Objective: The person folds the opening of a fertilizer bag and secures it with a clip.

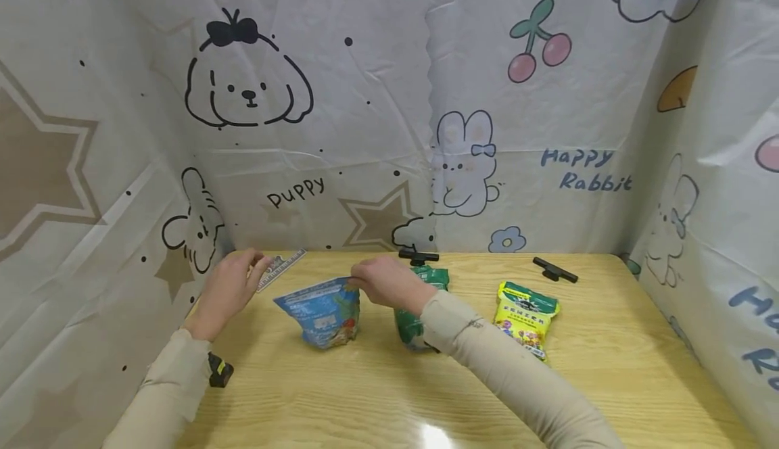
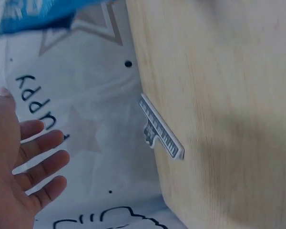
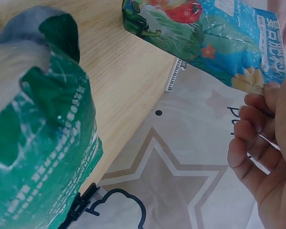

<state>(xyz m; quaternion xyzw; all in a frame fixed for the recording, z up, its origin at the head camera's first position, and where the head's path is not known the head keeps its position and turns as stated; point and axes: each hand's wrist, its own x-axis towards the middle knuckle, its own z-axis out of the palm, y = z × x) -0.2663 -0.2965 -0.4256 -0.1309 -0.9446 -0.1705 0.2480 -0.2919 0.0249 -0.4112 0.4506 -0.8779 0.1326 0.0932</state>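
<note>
My right hand (image 1: 383, 281) pinches the upper right corner of a blue bag (image 1: 322, 317) with vegetable pictures, between thumb and forefinger. In the right wrist view, the bag's corner (image 3: 250, 78) is at the fingertips and the other fingers curl loosely. My left hand (image 1: 234, 287) is left of the bag, holding nothing, its fingers spread and relaxed in the left wrist view. Close to it, at the table's back edge, lies a flat white clip (image 2: 162, 129) with ruler-like markings. A green bag (image 1: 410, 331) stands right of the blue one, partly hidden by my right forearm.
A yellow and green bag (image 1: 525, 319) lies at the right. Two black clips, one behind the green bag (image 1: 418, 257) and another at the back right (image 1: 554, 270), are near the rear edge. A small black and yellow object (image 1: 220, 370) peeks out beside my left sleeve. Printed cloth walls surround the table.
</note>
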